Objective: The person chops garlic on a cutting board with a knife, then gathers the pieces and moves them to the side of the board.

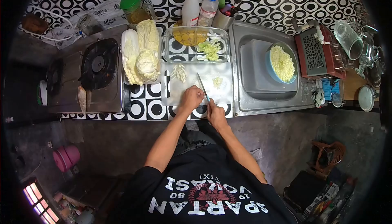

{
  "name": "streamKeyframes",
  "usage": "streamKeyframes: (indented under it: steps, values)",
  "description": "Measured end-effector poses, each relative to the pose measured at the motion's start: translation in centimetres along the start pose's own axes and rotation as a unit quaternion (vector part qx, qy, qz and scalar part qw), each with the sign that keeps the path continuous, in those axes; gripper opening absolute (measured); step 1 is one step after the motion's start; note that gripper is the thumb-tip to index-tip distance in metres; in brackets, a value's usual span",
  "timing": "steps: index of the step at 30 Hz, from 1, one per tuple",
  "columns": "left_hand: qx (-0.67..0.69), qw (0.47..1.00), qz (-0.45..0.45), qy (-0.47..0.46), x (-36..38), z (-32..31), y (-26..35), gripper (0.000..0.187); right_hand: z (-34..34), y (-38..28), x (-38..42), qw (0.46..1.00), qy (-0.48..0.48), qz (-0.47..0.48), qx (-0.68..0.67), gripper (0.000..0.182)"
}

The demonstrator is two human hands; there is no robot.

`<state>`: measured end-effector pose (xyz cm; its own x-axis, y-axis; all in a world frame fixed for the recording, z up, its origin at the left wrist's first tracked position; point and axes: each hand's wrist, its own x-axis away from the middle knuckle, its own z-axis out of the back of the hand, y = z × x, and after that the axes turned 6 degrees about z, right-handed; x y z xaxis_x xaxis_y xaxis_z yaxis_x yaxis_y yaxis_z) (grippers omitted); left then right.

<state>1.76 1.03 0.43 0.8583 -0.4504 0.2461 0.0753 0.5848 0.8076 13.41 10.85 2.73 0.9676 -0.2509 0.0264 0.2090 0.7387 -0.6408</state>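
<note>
My right hand [217,114] is closed around the handle of a knife [201,83], its blade pointing away from me over a whitish cutting board [173,95]. Just left of the blade, my left hand [193,97] has its fingers curled together above the board. Whatever they pinch is hidden or too small to name. Slender whitish pieces [179,73] lie on the board's far left part. Right of the knife sits a small pile of finely chopped pale bits [217,82]. Behind the board, a clear rectangular container [167,54] holds light green leafy pieces [209,50] and white pieces.
Pale cabbage heads [143,56] stand left of the board, beside a gas stove [110,95]. On the right, a blue bowl [270,66] of chopped cabbage rests over the metal sink [245,106]. A white bottle [190,9] and a blue-capped bottle [208,9] stand behind.
</note>
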Motion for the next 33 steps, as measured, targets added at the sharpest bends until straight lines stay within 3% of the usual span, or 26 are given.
streamKeyframes:
  steps: [2,10,13,20,24,26,33]
  values:
    - [-0.004,1.000,-0.003,0.002,-0.1,0.1,0.0,0.008,-1.3,0.6,0.5,0.999,0.041,0.012,-0.006,0.023]
    - [-0.042,0.999,-0.012,-0.015,0.0,0.4,-0.2,0.009,0.3,0.0,-0.8,0.998,0.051,0.023,-0.009,0.030]
    - [0.023,0.999,-0.042,-0.006,0.6,1.2,-0.4,0.013,1.5,-0.3,-0.1,0.995,0.088,0.020,-0.039,0.031]
    - [0.044,0.986,-0.084,0.135,1.1,4.8,-2.8,0.013,0.5,-0.9,5.1,0.996,0.041,-0.020,-0.080,0.030]
    - [0.027,0.984,-0.071,0.161,0.2,6.2,-3.5,0.016,0.4,0.3,5.5,0.996,0.029,-0.039,-0.076,0.029]
    - [0.018,0.983,-0.063,0.173,-0.2,6.3,-3.5,0.016,0.3,1.8,4.8,0.994,0.071,-0.015,-0.087,0.028]
    - [0.001,0.978,-0.030,0.207,-2.4,6.7,-3.2,0.018,3.7,3.0,1.6,0.997,0.028,-0.049,-0.059,0.029]
